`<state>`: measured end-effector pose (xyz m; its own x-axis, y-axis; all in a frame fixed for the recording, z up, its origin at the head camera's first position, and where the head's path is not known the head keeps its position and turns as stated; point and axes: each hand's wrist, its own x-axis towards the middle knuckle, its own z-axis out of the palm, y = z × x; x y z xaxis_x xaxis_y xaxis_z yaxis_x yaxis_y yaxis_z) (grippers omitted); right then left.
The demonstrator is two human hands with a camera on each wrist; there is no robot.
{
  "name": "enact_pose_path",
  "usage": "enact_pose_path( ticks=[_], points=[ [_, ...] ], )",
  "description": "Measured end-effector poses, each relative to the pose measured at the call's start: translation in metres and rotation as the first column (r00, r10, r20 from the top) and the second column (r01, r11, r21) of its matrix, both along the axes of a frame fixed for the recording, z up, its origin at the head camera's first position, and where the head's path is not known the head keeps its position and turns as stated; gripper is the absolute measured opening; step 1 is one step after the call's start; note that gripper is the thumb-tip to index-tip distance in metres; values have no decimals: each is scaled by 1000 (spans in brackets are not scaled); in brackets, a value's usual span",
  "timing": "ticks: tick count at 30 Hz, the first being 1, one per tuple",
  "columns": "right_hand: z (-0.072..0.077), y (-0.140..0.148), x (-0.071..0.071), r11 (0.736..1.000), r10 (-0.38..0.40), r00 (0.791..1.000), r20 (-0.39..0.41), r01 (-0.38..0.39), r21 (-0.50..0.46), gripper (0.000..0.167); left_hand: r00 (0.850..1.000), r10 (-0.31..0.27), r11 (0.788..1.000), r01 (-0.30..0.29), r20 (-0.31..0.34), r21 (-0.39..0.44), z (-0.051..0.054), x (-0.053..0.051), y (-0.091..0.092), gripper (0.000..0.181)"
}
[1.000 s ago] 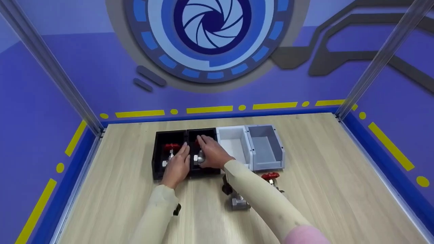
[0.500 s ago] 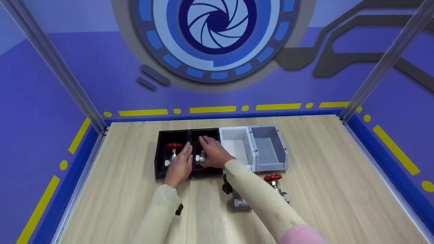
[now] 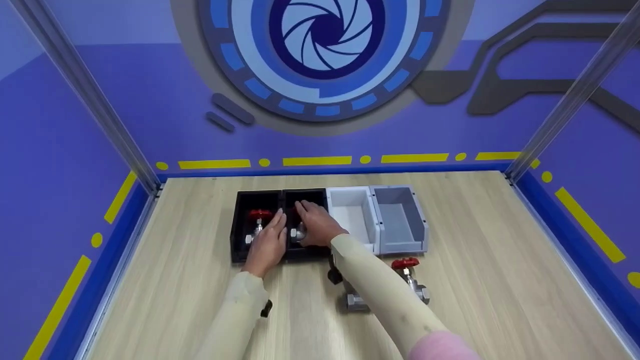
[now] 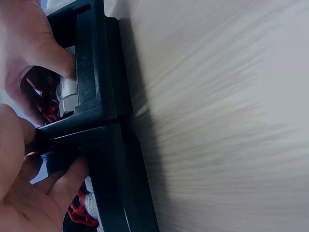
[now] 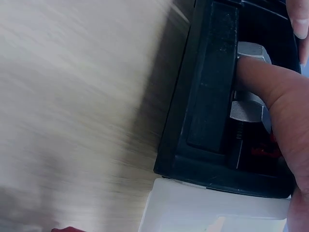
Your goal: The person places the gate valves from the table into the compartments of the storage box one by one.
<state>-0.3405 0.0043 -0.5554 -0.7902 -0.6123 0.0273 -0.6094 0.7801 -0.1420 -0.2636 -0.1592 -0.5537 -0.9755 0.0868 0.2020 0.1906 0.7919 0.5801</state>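
My left hand is at the wall between two black bins, with the thumb on one side and fingers on the other, pinching it. In the left bin lies a metal valve with a red handwheel. Inside the second black bin, my right hand grips another valve, its thumb on the metal body and its fingers over the red wheel, mostly hidden.
A white bin and a grey bin adjoin the black ones on the right. In front of them, on the wooden table, a red-wheeled valve and another metal fitting lie close to my right forearm.
The head view has shifted slightly, so the bins appear farther right and more of the valve beside my right forearm shows. Both hands keep their places at the bins.
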Motion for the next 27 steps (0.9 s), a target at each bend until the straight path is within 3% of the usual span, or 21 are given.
enact_pose_path(
  ticks=[11, 19, 27],
  points=[
    [-3, -2, 0, 999, -12, 999, -35, 14, 41, 98, 1000, -1, 1000, 1, 6, 3, 0, 0, 1, 43],
    [-7, -2, 3, 996, 1, 991, -131, 10, 89, 96, 1000, 3, 1000, -2, -7, 10, -3, -1, 1, 43],
    [-9, -5, 2, 991, -19, 994, -106, 32, 131, 95, 1000, -5, 1000, 5, -12, 9, -2, 0, -1, 43]
  ],
)
